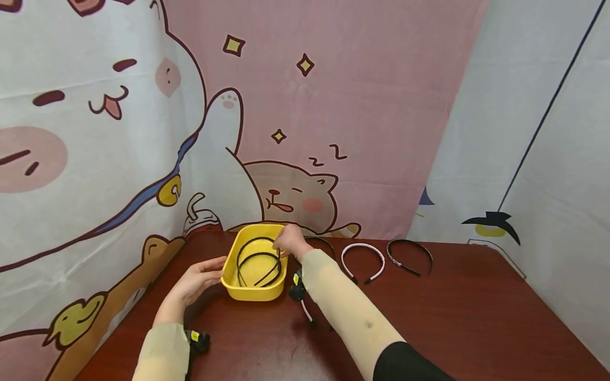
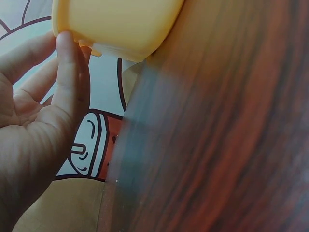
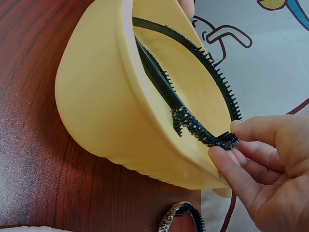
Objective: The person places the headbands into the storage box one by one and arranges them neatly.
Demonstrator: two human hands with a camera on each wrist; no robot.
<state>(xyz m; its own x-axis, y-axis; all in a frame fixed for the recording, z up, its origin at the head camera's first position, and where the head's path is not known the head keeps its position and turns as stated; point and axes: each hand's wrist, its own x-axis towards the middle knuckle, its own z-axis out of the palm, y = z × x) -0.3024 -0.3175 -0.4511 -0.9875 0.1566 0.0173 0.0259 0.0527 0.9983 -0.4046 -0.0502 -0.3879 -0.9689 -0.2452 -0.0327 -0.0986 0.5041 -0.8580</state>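
Note:
My right hand (image 1: pixel 289 241) is over the right side of a yellow bin (image 1: pixel 252 295), pinching a black rhinestone headband (image 3: pixel 195 126) between thumb and fingers. The held band hangs partly inside the bin. Two black arcs show in there; a toothed black headband (image 3: pixel 223 79) lies close against the rhinestone one, and how they overlap is hard to tell. On the bin's left side, my left hand (image 1: pixel 197 280) touches the outer wall near the rim with extended fingertips, as the left wrist view shows.
Right of the bin lie a dark headband (image 1: pixel 326 244) partly behind my right hand, a pink headband (image 1: pixel 364 246) and another black headband (image 1: pixel 413 242). A pale band end (image 1: pixel 307 311) shows beside my right wrist. A printed cloth (image 1: pixel 371 116) hangs behind the brown table (image 1: pixel 452 317).

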